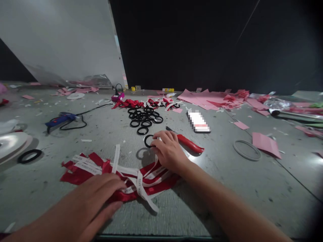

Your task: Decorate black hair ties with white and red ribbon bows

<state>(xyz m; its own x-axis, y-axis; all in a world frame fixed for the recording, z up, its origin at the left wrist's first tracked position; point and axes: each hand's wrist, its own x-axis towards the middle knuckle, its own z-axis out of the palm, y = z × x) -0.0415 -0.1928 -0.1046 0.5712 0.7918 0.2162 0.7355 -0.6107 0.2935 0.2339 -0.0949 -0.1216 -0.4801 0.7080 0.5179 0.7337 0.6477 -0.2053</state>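
Observation:
My right hand pinches a black ring at its right side, held a little above the table; a white strip hangs below the fingers. Below it lies a bundle of red ribbons and white printed ribbons, with lettering on the white ones. My left hand rests flat over the bundle's left part, its thumb apart from the fingers. Just behind my right hand lies a tool with a red handle and a dark tip, partly hidden by the hand.
Beyond lie piled black rings, more ribbons and a phone. At left are a blue corded tool, a white spool and a loose black ring. Pink paper and a grey ring lie right.

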